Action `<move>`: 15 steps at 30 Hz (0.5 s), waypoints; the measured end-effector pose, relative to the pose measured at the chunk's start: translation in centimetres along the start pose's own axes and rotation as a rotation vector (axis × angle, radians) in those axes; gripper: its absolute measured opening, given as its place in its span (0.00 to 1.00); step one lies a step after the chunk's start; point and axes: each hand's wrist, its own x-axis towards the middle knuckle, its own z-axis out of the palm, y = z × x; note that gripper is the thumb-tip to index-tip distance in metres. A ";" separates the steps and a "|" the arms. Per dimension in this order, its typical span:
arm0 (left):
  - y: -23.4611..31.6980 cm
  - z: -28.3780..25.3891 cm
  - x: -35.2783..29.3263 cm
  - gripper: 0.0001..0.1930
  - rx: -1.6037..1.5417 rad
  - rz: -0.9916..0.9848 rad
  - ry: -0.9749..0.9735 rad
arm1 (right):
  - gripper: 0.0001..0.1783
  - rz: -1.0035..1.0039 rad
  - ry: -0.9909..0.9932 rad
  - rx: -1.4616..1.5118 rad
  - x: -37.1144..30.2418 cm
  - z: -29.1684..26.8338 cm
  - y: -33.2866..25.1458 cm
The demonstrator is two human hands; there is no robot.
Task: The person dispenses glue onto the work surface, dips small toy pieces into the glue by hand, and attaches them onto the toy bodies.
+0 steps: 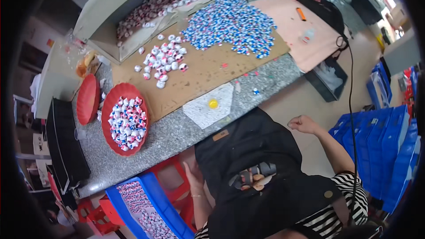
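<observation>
Left hand (194, 178): can't tell grip | right hand (303, 124): curled, contents hidden | blue tray (164, 202): cut off below

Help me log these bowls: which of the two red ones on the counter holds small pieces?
The right red bowl, heaped with white, pink and blue pieces; the left red bowl shows none inside.

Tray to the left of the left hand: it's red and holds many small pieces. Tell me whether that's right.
Not red: the head view shows the tray to the left of the left hand is blue, holding many small pieces.
</observation>
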 end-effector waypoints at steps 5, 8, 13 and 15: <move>1.3 -0.6 -5.3 0.22 1.071 0.203 -0.050 | 0.09 -0.669 0.680 -0.126 -3.5 2.8 -8.0; 4.9 6.2 -7.7 0.17 1.719 0.429 0.021 | 0.09 -0.897 0.784 -0.180 -1.0 3.9 -12.1; 6.3 17.1 -8.5 0.10 1.485 0.723 0.062 | 0.12 -1.111 0.680 -0.443 2.1 3.5 -17.0; 7.1 18.0 -7.3 0.09 1.652 0.816 0.087 | 0.11 -1.143 0.670 -0.668 3.1 3.1 -17.4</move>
